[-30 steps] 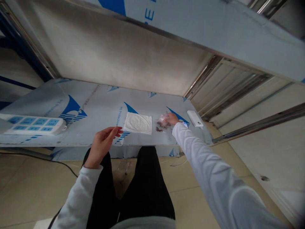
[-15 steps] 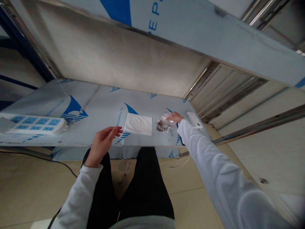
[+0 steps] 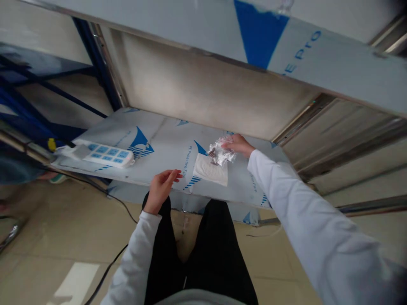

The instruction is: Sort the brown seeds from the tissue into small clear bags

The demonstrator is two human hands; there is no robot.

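Observation:
My right hand (image 3: 239, 145) is closed on the edge of a crumpled clear plastic bag (image 3: 226, 156). Dark brown pieces, too small to name, show in the bag's left part. Below the bag lies a flat white square packet or folded tissue (image 3: 210, 170), its upper right corner covered by the bag. To the left of this white square, over the front edge of the film-covered metal shelf (image 3: 165, 140), my left hand (image 3: 163, 188) hovers with fingers loosely apart and nothing visible in them.
A white power strip (image 3: 110, 154) with blue socket faces lies at the shelf's left, its black cable (image 3: 125, 207) running to the floor. An upper shelf (image 3: 190, 31) crosses above. Blue metal framing (image 3: 98, 67) stands at the left; part of another person (image 3: 19, 167) shows there.
My right hand has lifted the plastic bag and carried it left, from beside the white square to above its corner. My left hand keeps nearly the same pose. The view has shifted left.

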